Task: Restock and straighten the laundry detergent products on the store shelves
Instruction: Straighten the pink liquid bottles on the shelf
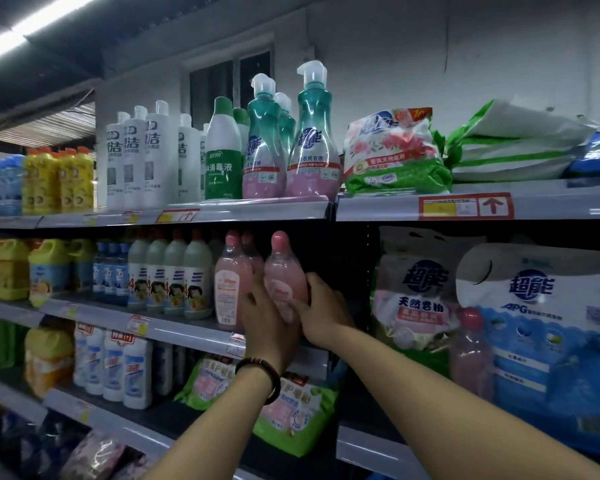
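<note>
Head view looks up along a run of store shelves, and both arms reach forward to the second shelf (pixel 194 329) from the top. The left hand (pixel 265 317) and the right hand (pixel 321 311) are wrapped around the same pink bottle (pixel 284 271), one palm on each side of its lower half, so the bottle is gripped between them and stands upright at the right end of its row. A dark beaded bracelet (pixel 258 375) sits on the left wrist. Just to the left stands another pink bottle (pixel 230 278) with its back label facing out, and a third pink cap shows behind the two. Further left is a line of white bottles with cartoon labels (pixel 174 275). On the top shelf, above the hands, stand teal pump bottles (pixel 312 140) and tall white bottles (pixel 142 157). To the right of the held bottle, across a dark upright, large white and blue detergent bags (pixel 534 327) fill the neighbouring bay.
</note>
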The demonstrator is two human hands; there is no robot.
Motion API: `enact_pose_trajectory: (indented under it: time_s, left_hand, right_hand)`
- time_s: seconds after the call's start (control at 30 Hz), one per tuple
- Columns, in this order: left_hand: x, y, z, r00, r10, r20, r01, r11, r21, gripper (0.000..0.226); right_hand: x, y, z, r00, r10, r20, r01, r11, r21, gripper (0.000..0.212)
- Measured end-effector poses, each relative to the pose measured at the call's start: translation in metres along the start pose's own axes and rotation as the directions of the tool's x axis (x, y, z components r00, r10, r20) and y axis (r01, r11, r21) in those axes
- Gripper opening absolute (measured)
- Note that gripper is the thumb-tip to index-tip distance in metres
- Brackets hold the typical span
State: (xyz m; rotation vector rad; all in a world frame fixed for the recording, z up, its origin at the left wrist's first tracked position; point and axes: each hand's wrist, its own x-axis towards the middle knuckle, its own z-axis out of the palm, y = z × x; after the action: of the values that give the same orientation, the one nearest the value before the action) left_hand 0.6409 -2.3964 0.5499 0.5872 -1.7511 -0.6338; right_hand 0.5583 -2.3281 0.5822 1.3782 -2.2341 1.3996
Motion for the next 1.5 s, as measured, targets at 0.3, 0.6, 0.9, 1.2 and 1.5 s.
enact_pose_trajectory:
  time_s: [0.3, 0.6, 0.9, 1.2, 1.5]
  left_hand:
    - [0.009, -0.039, -0.002, 0.998, 0.054, 0.040, -0.057, 0.995, 0.086, 0.082]
    - [-0.016, -0.021, 0.004, 0.992, 0.087, -0.095, -0.064, 0.973, 0.223, 0.065]
    - [-0.083, 0.030, 0.057, 0.976, 0.205, 0.073, -0.183, 0.955, -0.233, 0.031]
    - [-0.149, 0.087, 0.144, 0.852, 0.052, 0.521, 0.091, 0.965, -0.245, 0.065]
    - [-0.156, 0.103, 0.172, 0.832, -0.039, 0.553, 0.206, 0.948, -0.243, 0.038]
  right_hand:
    - [0.022, -0.004, 0.031, 1.000, 0.016, -0.014, -0.015, 1.000, 0.003, 0.042]
    - [0.008, 0.007, 0.013, 0.996, -0.014, 0.083, 0.011, 0.999, 0.033, 0.045]
    - [-0.058, 0.055, -0.097, 0.997, -0.074, -0.007, 0.071, 0.979, -0.190, 0.014]
    - [-0.121, 0.106, -0.189, 0.981, 0.024, -0.191, -0.063, 0.978, -0.200, 0.010]
    - [-0.147, 0.142, -0.205, 0.979, 0.116, -0.165, -0.147, 0.972, -0.186, 0.022]
